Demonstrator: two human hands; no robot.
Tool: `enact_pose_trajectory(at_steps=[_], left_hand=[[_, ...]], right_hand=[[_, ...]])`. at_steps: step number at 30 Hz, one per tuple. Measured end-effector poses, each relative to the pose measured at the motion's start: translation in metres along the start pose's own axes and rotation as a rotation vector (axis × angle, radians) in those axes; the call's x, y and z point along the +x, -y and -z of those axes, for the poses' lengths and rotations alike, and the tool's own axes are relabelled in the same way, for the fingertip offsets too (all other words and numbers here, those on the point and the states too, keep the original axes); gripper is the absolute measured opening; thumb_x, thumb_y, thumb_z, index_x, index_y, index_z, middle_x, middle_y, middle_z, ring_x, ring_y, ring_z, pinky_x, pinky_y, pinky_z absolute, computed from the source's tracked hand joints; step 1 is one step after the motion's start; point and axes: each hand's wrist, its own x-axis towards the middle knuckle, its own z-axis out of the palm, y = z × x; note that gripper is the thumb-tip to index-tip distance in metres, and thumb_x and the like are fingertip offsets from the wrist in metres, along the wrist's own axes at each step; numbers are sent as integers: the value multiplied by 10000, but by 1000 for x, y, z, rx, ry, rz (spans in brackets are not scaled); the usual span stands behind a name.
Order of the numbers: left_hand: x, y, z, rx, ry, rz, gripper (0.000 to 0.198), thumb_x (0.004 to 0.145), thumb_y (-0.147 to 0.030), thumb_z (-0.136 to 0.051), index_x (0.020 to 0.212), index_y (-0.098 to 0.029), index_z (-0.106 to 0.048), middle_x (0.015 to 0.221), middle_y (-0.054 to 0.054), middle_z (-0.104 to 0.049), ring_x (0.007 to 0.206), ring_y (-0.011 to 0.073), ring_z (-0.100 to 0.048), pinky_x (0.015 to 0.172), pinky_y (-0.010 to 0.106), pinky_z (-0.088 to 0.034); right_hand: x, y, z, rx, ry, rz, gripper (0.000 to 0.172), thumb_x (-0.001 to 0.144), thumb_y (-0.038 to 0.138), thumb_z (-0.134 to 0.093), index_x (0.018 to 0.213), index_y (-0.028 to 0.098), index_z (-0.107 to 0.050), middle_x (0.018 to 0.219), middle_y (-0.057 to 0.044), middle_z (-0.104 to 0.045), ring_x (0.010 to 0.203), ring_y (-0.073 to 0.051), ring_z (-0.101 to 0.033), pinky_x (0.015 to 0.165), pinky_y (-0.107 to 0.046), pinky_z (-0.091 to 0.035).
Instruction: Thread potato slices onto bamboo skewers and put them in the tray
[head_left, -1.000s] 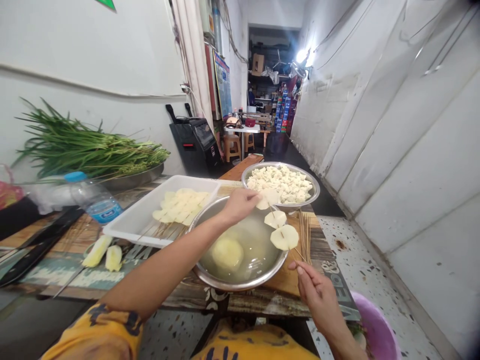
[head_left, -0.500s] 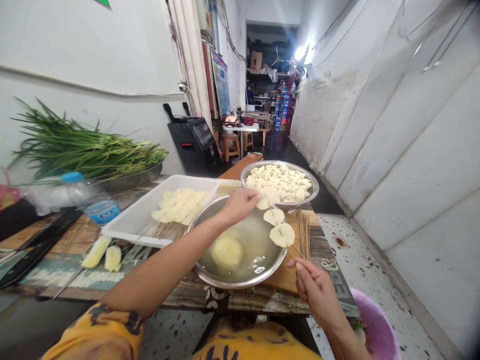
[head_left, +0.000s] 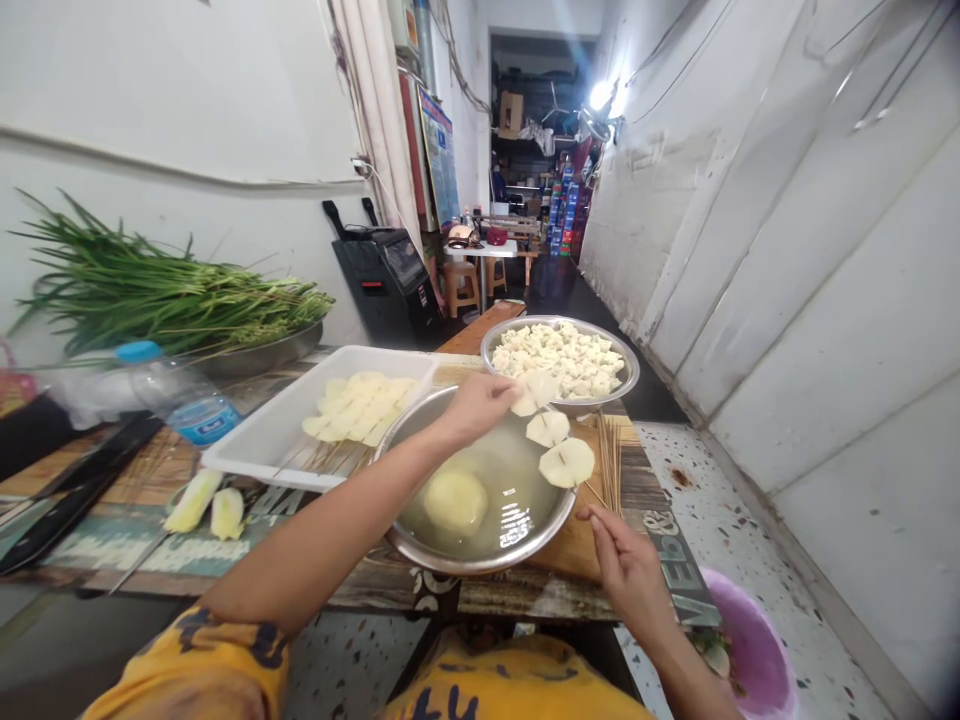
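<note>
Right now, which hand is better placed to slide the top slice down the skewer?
Left. The left hand pinches the top slice, while the right hand holds the skewer by its lower end, probably steadying it.

Right hand (head_left: 626, 565): moved with the skewer (head_left: 589, 495) slightly toward 11 o'clock, nearer the bowl (head_left: 480, 560) rim.
Water (head_left: 516, 522): new ripples at its 5 o'clock side.

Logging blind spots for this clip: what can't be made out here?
Head view only.
1. Tip of the skewer: hidden behind the top slice and the left hand.
2. Label on the water bottle: too small to read.
3. Contents of the pink bucket: cut off by the bottom edge.
4. The round piece in the water bowl: blurred by cloudy water.
</note>
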Motion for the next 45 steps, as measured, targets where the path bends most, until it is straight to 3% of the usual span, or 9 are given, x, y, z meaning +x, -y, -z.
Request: enact_pose_trajectory(at_steps=[3, 9, 16, 24, 27, 32, 35, 40, 45], left_hand=[[-1, 0, -1, 78, -8, -21, 255, 750, -305, -467, 594, -146, -590, 537, -28, -451, 570, 110, -401, 547, 235, -292], [-1, -3, 3, 152, 24, -70, 278, 776, -308, -437, 567, -146, -524, 547, -30, -412, 565, 99, -367, 545, 231, -276], [-1, -9, 0, 168, 17, -79, 298, 780, -296, -423, 518, -157, -397, 538, -37, -332, 544, 89, -327, 533, 234, -249], [-1, -5, 2, 177, 12, -93, 280, 786, -297, -420, 547, -155, -456, 548, -38, -369, 544, 91, -336, 540, 234, -261], [-1, -4, 2, 176, 4, -84, 278, 783, -296, -423, 551, -153, -477, 545, -35, -386, 549, 95, -346, 539, 234, -262], [-2, -6, 0, 190, 3, -81, 282, 781, -295, -426, 543, -152, -476, 541, -33, -395, 548, 95, -354, 537, 235, -260], [-3, -6, 0, 187, -4, -78, 283, 779, -296, -429, 542, -151, -484, 540, -33, -399, 545, 95, -352, 537, 234, -262], [-4, -7, 0, 142, 14, -75, 272, 768, -310, -458, 568, -147, -545, 545, -28, -448, 563, 101, -383, 548, 233, -284], [-4, -7, -5, -53, -62, 33, 275, 760, -385, -503, 675, -147, -612, 591, -17, -520, 601, 115, -445, 570, 233, -331]], right_hand=[[-4, 0, -5, -109, -126, 105, 283, 759, 418, -590, 875, 176, -682, 729, -85, -650, 625, -200, -592, 588, -306, -469], [1, 13, 0, 365, 299, -390, 287, 823, 450, -515, 826, 174, -595, 410, 141, -158, 288, -40, -99, 270, -171, -178], [-2, 0, -7, -3, -119, 40, 315, 726, 454, -632, 866, 179, -691, 736, -97, -649, 590, -192, -573, 529, -291, -455], [6, 13, 0, 532, 325, -444, 267, 787, 440, -583, 794, 174, -559, 425, 150, -132, 302, -26, -62, 265, -151, -156], [6, 14, -2, 462, 263, -378, 257, 790, 426, -586, 807, 169, -591, 410, 133, -202, 297, -40, -150, 283, -163, -220], [-1, 7, -7, -66, -114, 96, 237, 762, 369, -600, 875, 182, -691, 721, -78, -646, 652, -203, -591, 607, -310, -473], [0, 9, -6, 63, -37, -18, 228, 768, 375, -599, 859, 183, -684, 582, -33, -585, 521, -163, -541, 506, -274, -447], [10, 17, 0, 446, 267, -364, 259, 795, 428, -569, 781, 169, -581, 416, 141, -174, 302, -33, -107, 287, -164, -162], [10, 14, -2, 411, 172, -256, 236, 822, 401, -564, 839, 166, -569, 445, 121, -232, 359, -43, -177, 353, -168, -148]])
